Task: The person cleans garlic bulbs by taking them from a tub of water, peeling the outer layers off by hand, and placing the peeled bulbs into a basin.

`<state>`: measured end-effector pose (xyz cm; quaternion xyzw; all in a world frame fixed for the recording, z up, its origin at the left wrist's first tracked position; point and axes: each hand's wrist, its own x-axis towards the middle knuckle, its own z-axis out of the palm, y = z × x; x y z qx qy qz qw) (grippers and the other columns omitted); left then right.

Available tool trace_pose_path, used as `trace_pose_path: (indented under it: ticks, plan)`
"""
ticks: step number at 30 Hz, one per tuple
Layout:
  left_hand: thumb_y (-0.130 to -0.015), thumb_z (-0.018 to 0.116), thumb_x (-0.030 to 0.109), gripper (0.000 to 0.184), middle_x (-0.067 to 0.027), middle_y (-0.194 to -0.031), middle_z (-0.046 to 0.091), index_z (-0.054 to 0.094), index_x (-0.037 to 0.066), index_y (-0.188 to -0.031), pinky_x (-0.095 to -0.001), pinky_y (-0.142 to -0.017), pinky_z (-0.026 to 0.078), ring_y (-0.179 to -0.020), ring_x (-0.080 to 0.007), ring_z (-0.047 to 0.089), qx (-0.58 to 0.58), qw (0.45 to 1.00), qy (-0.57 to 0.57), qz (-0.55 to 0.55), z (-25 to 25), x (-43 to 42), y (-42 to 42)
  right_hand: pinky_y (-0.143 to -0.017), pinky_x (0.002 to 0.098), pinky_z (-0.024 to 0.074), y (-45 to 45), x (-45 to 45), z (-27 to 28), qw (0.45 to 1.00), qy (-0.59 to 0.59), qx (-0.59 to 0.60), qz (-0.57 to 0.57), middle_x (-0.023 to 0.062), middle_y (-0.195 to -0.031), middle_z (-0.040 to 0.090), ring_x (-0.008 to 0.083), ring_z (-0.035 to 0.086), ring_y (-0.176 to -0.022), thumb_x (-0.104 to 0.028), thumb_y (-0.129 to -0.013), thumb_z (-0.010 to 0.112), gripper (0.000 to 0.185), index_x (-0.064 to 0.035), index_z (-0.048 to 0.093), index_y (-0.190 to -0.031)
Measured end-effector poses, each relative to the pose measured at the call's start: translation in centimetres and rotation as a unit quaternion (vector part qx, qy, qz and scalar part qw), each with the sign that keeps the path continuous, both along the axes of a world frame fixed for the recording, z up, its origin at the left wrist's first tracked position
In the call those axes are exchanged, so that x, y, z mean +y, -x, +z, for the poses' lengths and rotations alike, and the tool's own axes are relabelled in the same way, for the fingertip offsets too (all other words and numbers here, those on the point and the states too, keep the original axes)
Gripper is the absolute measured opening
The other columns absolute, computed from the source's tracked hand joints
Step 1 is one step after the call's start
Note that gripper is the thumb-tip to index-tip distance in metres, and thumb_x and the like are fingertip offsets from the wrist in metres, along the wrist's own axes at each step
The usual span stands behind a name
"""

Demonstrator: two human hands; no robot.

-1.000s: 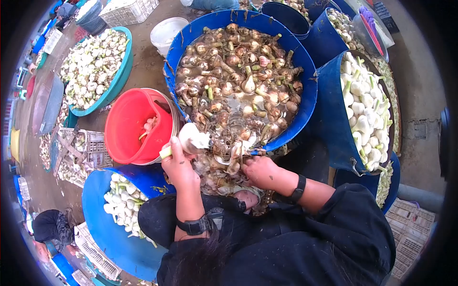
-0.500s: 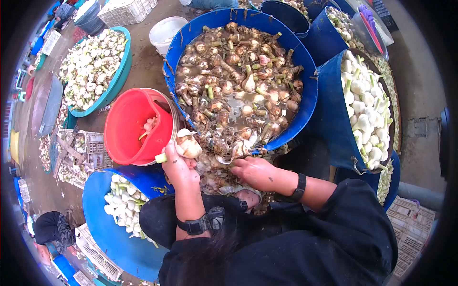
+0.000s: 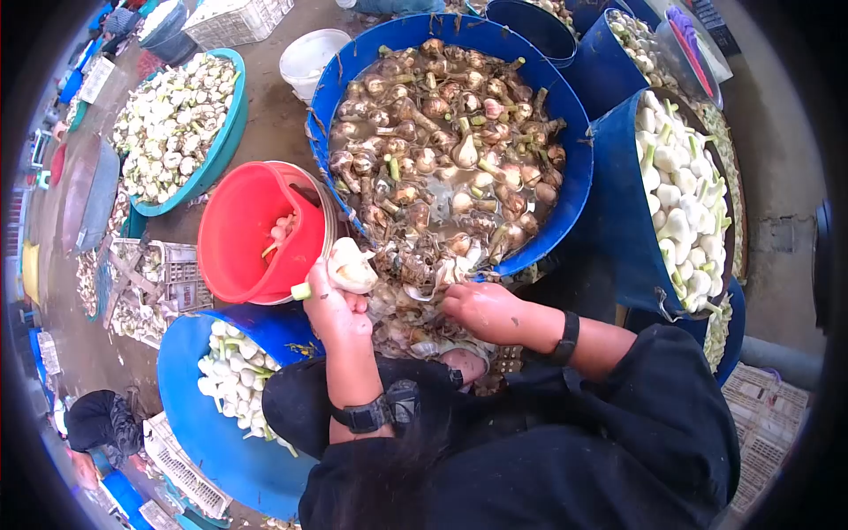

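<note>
My left hand is closed round the stem of a garlic bulb; the pale bulb stands above my fingers and the green stem end pokes out at the left. My right hand is closed near the tub's front rim, a little right of the bulb, and its fingertips are too small to tell what they pinch. Loose peelings lie between both hands. Beyond them, brown unpeeled bulbs float in muddy water in a big blue tub.
A red basin stands left of my left hand. White peeled bulbs fill a tilted blue barrel at the right and lie in another blue container at the lower left. A teal basin of bulbs and a co-worker are further left.
The bulb in my left hand has turned and shows a paler side than half a second ago. My right hand moved left from its earlier place, then slightly right again.
</note>
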<state>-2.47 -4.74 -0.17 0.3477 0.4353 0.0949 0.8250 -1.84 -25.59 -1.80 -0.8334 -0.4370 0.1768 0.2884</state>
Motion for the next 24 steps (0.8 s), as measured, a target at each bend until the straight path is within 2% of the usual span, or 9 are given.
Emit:
trace_pose_path:
  ticks: [4, 7, 10, 11, 13, 18, 20, 22, 24]
  plan:
    - [-0.081, 0.057, 0.017, 0.02, -0.0029, -0.058, 0.05, 0.046, 0.003, -0.07, -0.0252, -0.04, 0.034, -0.042, -0.0128, 0.043, -0.055, 0.937, -0.343, 0.033, -0.1, -3.0, 0.2, -0.06, 0.0377, 0.0464, -2.5, 4.0, 5.6, 0.96, -0.08, 0.152, -0.222, 0.0105, -0.069, 0.058, 0.028, 0.059, -0.066, -0.02, -0.076, 0.06, 0.016, -0.0039, 0.058, -0.076]
    - [-0.078, 0.061, 0.011, 0.03, -0.0062, -0.054, 0.044, 0.036, 0.003, -0.062, -0.0316, -0.046, 0.036, -0.047, -0.0158, 0.042, -0.076, 0.738, -0.669, -0.05, 0.4, -3.0, 1.4, -0.058, 0.0378, 0.0466, -3.8, 6.0, 6.7, 0.952, -0.088, 0.112, -0.27, 0.0135, -0.066, 0.059, 0.03, 0.059, -0.062, -0.021, -0.073, 0.058, 0.017, -0.0037, 0.06, -0.073]
    - [-0.085, 0.053, 0.01, 0.028, -0.0022, -0.055, 0.039, 0.035, 0.002, -0.064, -0.0284, -0.047, 0.033, -0.052, -0.0105, 0.037, -0.114, 0.646, -0.754, -0.033, 0.4, -2.6, 1.3, -0.058, 0.0388, 0.0466, -4.2, 6.1, 6.1, 0.96, -0.07, 0.122, -0.241, 0.0167, -0.066, 0.059, 0.0334, 0.058, -0.063, -0.021, -0.071, 0.056, 0.019, -0.0032, 0.061, -0.068]
    - [-0.085, 0.053, 0.01, 0.028, -0.0022, -0.055, 0.039, 0.035, 0.002, -0.064, -0.0284, -0.047, 0.033, -0.052, -0.0105, 0.037, -0.113, 0.646, -0.754, -0.033, 0.6, -2.8, 1.3, -0.058, 0.0388, 0.0466, -3.9, 5.8, 4.9, 0.96, -0.069, 0.123, -0.24, 0.0167, -0.066, 0.059, 0.0334, 0.058, -0.063, -0.021, -0.071, 0.056, 0.019, -0.0032, 0.061, -0.068]
    - [-0.081, 0.058, 0.008, 0.029, -0.0058, -0.054, 0.041, 0.036, 0.003, -0.062, -0.0301, -0.047, 0.035, -0.049, -0.0138, 0.039, -0.113, 0.797, -0.594, 0.005, 1.2, -3.3, 1.2, -0.06, 0.0409, 0.0467, -3.0, 5.0, 1.9, 0.964, -0.05, 0.156, -0.208, 0.0186, -0.066, 0.058, 0.0358, 0.057, -0.063, -0.02, -0.07, 0.053, 0.019, -0.0032, 0.062, -0.068]
    - [-0.085, 0.055, 0.014, 0.026, -0.0023, -0.059, 0.049, 0.04, 0.004, -0.066, -0.0255, -0.044, 0.033, -0.049, -0.0101, 0.043, -0.1, 0.836, -0.54, -0.027, 0.6, -3.1, 1.2, -0.064, 0.0441, 0.0478, -2.0, 4.2, 2.0, 0.974, 0.068, 0.122, -0.177, 0.0199, -0.069, 0.06, 0.0369, 0.059, -0.068, -0.025, -0.072, 0.05, 0.024, -0.0038, 0.062, -0.069]
    - [-0.085, 0.052, 0.022, 0.02, -0.0021, -0.064, 0.055, 0.048, 0.006, -0.074, -0.0238, -0.039, 0.033, -0.049, -0.008, 0.048, -0.04, 0.986, -0.163, 0.022, 1.8, -2.4, 0.8, -0.065, 0.0455, 0.0479, -2.4, 4.1, 1.5, 0.981, 0.098, 0.053, -0.157, 0.0182, -0.068, 0.061, 0.0366, 0.059, -0.067, -0.023, -0.072, 0.05, 0.023, -0.0045, 0.062, -0.066]
    - [-0.084, 0.049, 0.031, 0.029, -0.0032, -0.075, 0.06, 0.056, 0.004, -0.093, -0.0201, -0.041, 0.038, -0.057, -0.0094, 0.057, -0.052, 0.997, -0.058, -0.019, 0.4, -0.4, 1.2, -0.07, 0.0431, 0.0478, -2.8, 3.6, 1.3, 0.975, 0.106, 0.135, -0.14, 0.0191, -0.078, 0.062, 0.0351, 0.06, -0.076, -0.026, -0.076, 0.051, 0.026, -0.0031, 0.062, -0.079]
    - [-0.085, 0.048, 0.032, 0.032, -0.0034, -0.079, 0.061, 0.056, 0.004, -0.097, -0.0199, -0.045, 0.041, -0.063, -0.0102, 0.059, -0.011, 0.999, -0.008, 0.029, 0.6, -0.9, 0.7, -0.075, 0.0393, 0.0468, -2.6, 3.8, 1.8, 0.934, -0.117, 0.226, -0.25, 0.0195, -0.092, 0.061, 0.0335, 0.059, -0.088, -0.032, -0.081, 0.053, 0.036, -0.0016, 0.057, -0.099]
